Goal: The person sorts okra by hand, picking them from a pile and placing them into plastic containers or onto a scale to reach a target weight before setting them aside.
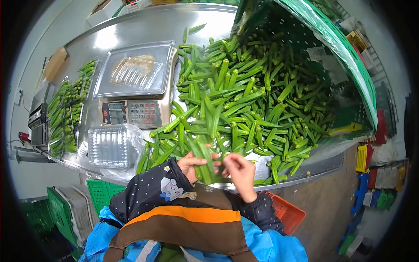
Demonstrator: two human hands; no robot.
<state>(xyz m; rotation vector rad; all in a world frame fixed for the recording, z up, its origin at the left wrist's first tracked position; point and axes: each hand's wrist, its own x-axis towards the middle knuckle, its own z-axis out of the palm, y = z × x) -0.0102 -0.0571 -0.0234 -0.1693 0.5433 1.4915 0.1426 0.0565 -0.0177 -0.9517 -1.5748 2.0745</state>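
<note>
My left hand (191, 167) is wrapped round a small bunch of green okra pods (203, 160), held upright at the near edge of the steel table. Just to its right, my right hand (241, 174) has its fingertips pinched together. Whatever lies between those fingertips, if anything, is too small and blurred to name. Beyond both hands spreads a big heap of loose okra (244, 105), spilling from a green perforated crate (349, 65) tipped on its side.
A scale (135, 112) carries a clear tray (134, 75) on its pan. Stacked clear plastic trays (108, 146) lie in front of it. Packed okra trays (70, 118) line the left side. Below the table are a red crate (286, 212) and green crates (102, 192).
</note>
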